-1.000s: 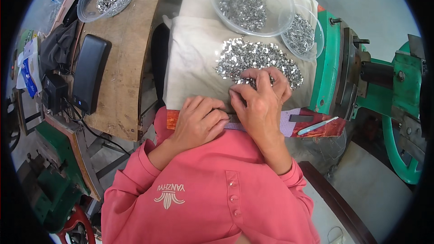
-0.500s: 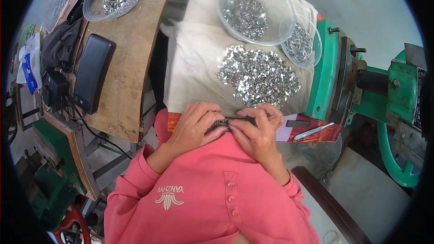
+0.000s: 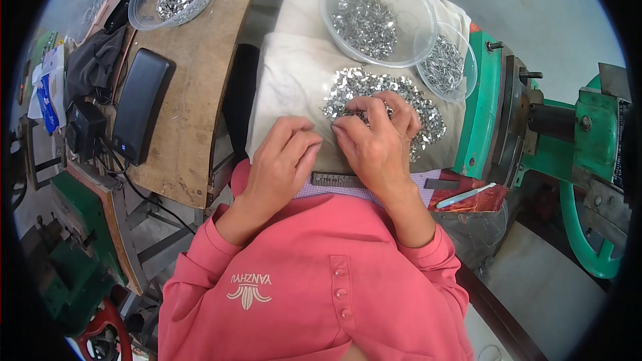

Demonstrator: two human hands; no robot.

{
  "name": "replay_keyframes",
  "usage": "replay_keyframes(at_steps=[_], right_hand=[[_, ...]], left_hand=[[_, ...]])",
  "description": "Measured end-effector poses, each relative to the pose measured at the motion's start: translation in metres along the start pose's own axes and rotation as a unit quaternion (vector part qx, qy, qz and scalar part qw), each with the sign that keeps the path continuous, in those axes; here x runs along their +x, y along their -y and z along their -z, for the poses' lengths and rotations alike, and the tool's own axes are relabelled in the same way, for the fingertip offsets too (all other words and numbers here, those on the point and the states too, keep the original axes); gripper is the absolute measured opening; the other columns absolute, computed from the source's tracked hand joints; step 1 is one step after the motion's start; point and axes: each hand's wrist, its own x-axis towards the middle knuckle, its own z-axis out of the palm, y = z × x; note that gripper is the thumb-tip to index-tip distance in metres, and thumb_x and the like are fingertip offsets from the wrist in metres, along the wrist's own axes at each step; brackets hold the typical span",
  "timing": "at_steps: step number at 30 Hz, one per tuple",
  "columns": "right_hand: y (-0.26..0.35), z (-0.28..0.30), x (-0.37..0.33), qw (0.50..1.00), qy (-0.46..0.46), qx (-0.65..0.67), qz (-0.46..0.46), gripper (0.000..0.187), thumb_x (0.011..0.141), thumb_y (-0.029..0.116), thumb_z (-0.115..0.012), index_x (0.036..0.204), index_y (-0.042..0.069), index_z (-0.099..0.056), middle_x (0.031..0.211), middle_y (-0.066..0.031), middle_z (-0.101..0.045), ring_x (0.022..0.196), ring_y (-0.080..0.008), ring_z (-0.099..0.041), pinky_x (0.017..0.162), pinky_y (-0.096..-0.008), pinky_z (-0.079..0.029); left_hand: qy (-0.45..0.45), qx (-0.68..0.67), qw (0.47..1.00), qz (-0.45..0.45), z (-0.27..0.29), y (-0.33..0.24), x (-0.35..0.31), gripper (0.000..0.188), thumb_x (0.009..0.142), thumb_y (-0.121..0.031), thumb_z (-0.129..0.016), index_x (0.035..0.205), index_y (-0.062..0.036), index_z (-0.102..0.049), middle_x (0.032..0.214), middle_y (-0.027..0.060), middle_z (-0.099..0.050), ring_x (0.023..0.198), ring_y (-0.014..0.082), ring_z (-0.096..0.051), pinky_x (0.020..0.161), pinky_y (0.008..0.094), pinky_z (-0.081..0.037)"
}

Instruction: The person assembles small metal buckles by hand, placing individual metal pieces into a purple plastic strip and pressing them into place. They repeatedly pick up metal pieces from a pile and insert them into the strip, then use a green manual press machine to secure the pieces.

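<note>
From where I stand, the right hand (image 3: 382,148) bends over small shiny metal pieces (image 3: 429,119) beneath and beyond its fingers (image 3: 378,115), the left hand (image 3: 281,159) curls nearby, any pinch hidden; a light touch should suit.

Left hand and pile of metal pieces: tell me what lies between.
In the head view, bare pale cloth lies between the left hand and the pile.

Right hand (image 3: 381,146) at a pile of shiny metal pieces (image 3: 366,82), left hand (image 3: 281,162) over pale cloth (image 3: 287,73)
</note>
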Motion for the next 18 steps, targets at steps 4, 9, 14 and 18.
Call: replay_keyframes(at_steps=[4,9,14,18], right_hand=[[0.005,-0.001,0.002,0.998,-0.022,-0.052,0.023,0.008,0.073,0.018,-0.071,0.081,0.018,-0.07,0.108,0.0036,-0.063,0.114,-0.0231,-0.05,0.095,-0.0406,-0.032],[0.008,0.005,0.001,0.998,0.011,-0.056,0.04,0.015,0.07,0.018,-0.074,0.085,0.018,-0.07,0.107,0.0041,-0.064,0.116,-0.0237,-0.051,0.095,-0.043,-0.032],[0.011,0.014,-0.011,0.999,0.044,0.004,-0.004,0.016,0.068,0.013,-0.077,0.082,0.017,-0.071,0.107,0.0043,-0.064,0.116,-0.0249,-0.051,0.094,-0.0438,-0.03],[0.008,0.014,-0.018,0.998,0.038,0.036,-0.031,0.013,0.07,0.015,-0.078,0.081,0.018,-0.071,0.106,0.0049,-0.065,0.116,-0.0256,-0.051,0.095,-0.0441,-0.029]], left_hand=[[-0.016,0.025,1.0,0.003,-0.008,0.004,0.01,0.024,0.078,0.007,-0.07,0.1,0.0001,-0.065,0.106,0.0152,-0.06,0.091,0.0312,-0.063,0.075,0.0361,-0.052],[-0.007,0.084,0.996,-0.024,-0.015,0.005,0.018,0.02,0.082,-0.002,-0.068,0.101,-0.0014,-0.065,0.11,0.0131,-0.06,0.095,0.0329,-0.064,0.076,0.04,-0.054],[0.0,0.113,0.993,-0.013,-0.024,0.002,0.025,0.016,0.08,-0.007,-0.071,0.093,-0.0033,-0.063,0.102,0.0096,-0.057,0.087,0.0286,-0.064,0.07,0.0398,-0.053],[0.012,0.122,0.992,-0.019,-0.022,0.003,0.028,0.014,0.08,-0.008,-0.072,0.09,-0.0056,-0.062,0.1,0.0084,-0.058,0.086,0.0287,-0.064,0.069,0.0399,-0.052]])
